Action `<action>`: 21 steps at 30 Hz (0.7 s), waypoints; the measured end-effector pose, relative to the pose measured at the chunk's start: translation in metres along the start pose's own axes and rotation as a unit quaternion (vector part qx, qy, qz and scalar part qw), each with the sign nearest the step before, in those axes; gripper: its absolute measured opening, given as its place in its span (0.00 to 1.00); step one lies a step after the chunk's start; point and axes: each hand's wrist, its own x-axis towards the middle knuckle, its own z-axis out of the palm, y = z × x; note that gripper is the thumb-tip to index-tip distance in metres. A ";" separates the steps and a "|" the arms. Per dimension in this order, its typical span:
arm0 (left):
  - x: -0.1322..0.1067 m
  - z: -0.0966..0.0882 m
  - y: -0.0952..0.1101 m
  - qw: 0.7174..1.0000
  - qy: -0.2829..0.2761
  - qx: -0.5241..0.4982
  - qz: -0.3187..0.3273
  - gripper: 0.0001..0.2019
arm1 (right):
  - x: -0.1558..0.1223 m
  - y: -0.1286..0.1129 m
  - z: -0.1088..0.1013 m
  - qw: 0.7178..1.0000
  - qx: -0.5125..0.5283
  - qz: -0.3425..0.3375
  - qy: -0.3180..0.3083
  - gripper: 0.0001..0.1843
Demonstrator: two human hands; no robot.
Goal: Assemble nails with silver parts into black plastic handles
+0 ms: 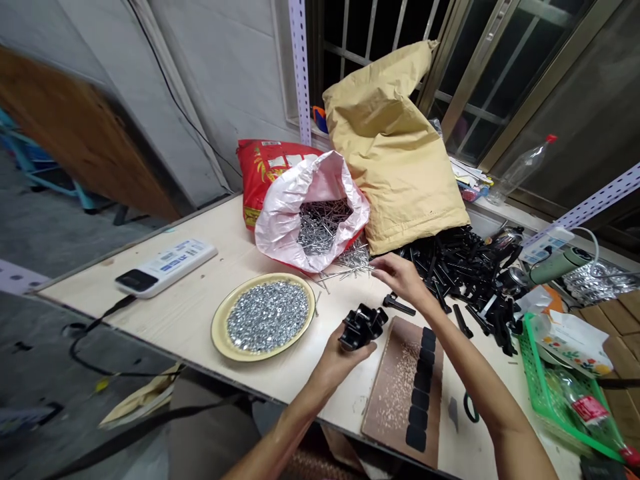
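Observation:
My left hand (340,357) is closed around a bunch of black plastic clips (363,325), held just above the table's near side. My right hand (400,277) reaches forward to the loose metal pins (353,259) that spill from a white-lined red bag (310,220); its fingers are pinched together at the pins, and what they hold is too small to see. A single black clip (399,305) lies on the table just below that hand. A yellow plate (218,327) full of small silver nuts sits to the left of my left hand.
A heap of black clips (465,273) lies under a tan sack (395,147). A brown board (395,393) carries a row of black pads. A green basket (537,380) stands at right, and a power strip (165,267) at left. Window bars are behind.

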 end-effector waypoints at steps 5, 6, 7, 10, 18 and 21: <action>0.002 -0.007 0.008 0.999 0.038 0.008 0.011 0.13 | 0.039 0.028 0.058 0.948 -0.303 0.006 -0.102 0.10; 0.002 -0.009 0.009 0.999 0.044 0.009 0.009 0.13 | 0.045 0.031 0.067 0.938 -0.328 0.003 -0.114 0.10; 0.003 -0.011 0.010 0.999 0.047 0.008 0.008 0.13 | 0.051 0.032 0.074 0.933 -0.340 -0.002 -0.119 0.11; 0.006 -0.017 0.009 0.998 0.048 -0.019 -0.019 0.13 | 0.059 0.033 0.084 0.932 -0.341 -0.014 -0.120 0.13; 0.018 -0.019 0.000 0.993 0.047 -0.081 -0.078 0.14 | 0.033 0.019 0.044 0.953 -0.297 0.011 -0.055 0.11; 0.020 -0.016 -0.003 0.994 0.046 -0.064 -0.081 0.13 | 0.012 -0.001 0.017 0.984 -0.172 -0.032 -0.025 0.09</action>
